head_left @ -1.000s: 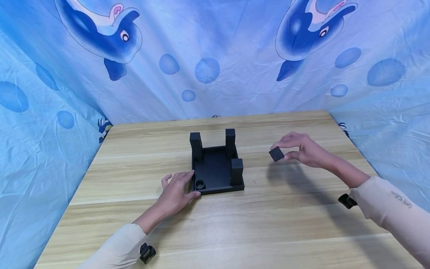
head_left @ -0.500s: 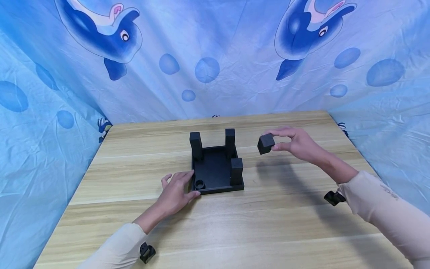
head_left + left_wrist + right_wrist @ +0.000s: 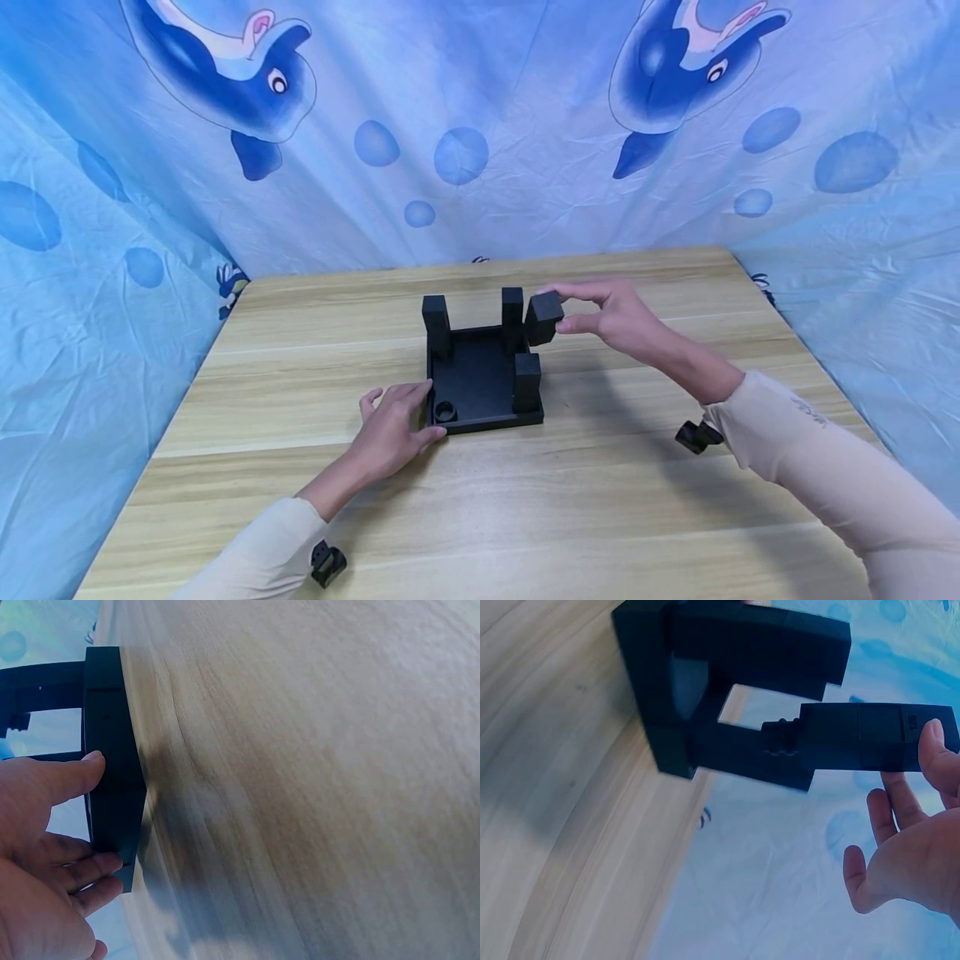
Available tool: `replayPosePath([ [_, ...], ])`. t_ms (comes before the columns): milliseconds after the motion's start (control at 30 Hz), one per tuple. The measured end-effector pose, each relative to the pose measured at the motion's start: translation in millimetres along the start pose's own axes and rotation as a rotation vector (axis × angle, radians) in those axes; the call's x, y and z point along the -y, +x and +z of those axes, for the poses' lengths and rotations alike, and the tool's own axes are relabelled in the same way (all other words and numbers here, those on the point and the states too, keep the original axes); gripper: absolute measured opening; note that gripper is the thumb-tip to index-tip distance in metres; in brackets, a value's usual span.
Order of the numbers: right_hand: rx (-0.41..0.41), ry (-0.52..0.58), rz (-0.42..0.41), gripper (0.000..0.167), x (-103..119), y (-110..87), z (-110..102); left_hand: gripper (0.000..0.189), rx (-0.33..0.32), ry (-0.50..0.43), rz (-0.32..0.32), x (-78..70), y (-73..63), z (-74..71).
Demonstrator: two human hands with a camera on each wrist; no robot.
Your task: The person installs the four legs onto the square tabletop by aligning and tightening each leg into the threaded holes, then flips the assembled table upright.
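An upturned black toy tabletop (image 3: 480,379) with a raised rim lies on the wooden table, legs upright at three corners. Its near-left corner has a round socket (image 3: 446,407). My left hand (image 3: 390,429) holds that corner, thumb on the front wall (image 3: 116,780) and fingers on the left side. My right hand (image 3: 626,321) pinches a square black table leg (image 3: 543,315) by its upper end between thumb and fingers. The leg is raised beside the far-right fixed leg (image 3: 512,317), overlapping the tabletop's right edge in the head view. Its threaded end (image 3: 780,737) points toward the tabletop.
The wooden table (image 3: 480,517) reaches back to a blue curtain (image 3: 525,200) printed with dolphins and bubbles. Black wrist devices hang at the left sleeve (image 3: 328,563) and the right sleeve (image 3: 697,436).
My right hand has carried the leg leftward to the tabletop, raising it somewhat and turning it to nearly upright, threaded end down. My left hand has stayed at the corner.
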State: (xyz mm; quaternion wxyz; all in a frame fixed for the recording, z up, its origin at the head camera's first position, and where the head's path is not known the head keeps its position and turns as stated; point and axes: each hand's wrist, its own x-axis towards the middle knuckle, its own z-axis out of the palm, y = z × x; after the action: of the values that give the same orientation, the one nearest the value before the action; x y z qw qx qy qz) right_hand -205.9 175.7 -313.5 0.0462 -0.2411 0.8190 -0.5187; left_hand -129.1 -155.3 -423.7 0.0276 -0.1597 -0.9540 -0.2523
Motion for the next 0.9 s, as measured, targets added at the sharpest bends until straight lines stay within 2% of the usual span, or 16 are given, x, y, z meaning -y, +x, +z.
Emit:
replayPosePath([
  [167, 0.02, -0.011, 0.003, 0.044, 7.7, 8.4, 14.9, 0.072, -0.006, 0.0, 0.004, 0.5, -0.2, 0.6],
  [400, 0.061, 0.084, -0.038, 0.045, 13.5, 18.3, 37.3, 0.072, -0.009, -0.003, 0.005, 1.2, 0.3, 1.1],
  [900, 0.176, 0.177, 0.025, 0.046, 39.6, 29.6, 91.1, 0.072, 0.001, -0.011, -0.005, 2.7, 1.3, -1.0],
])
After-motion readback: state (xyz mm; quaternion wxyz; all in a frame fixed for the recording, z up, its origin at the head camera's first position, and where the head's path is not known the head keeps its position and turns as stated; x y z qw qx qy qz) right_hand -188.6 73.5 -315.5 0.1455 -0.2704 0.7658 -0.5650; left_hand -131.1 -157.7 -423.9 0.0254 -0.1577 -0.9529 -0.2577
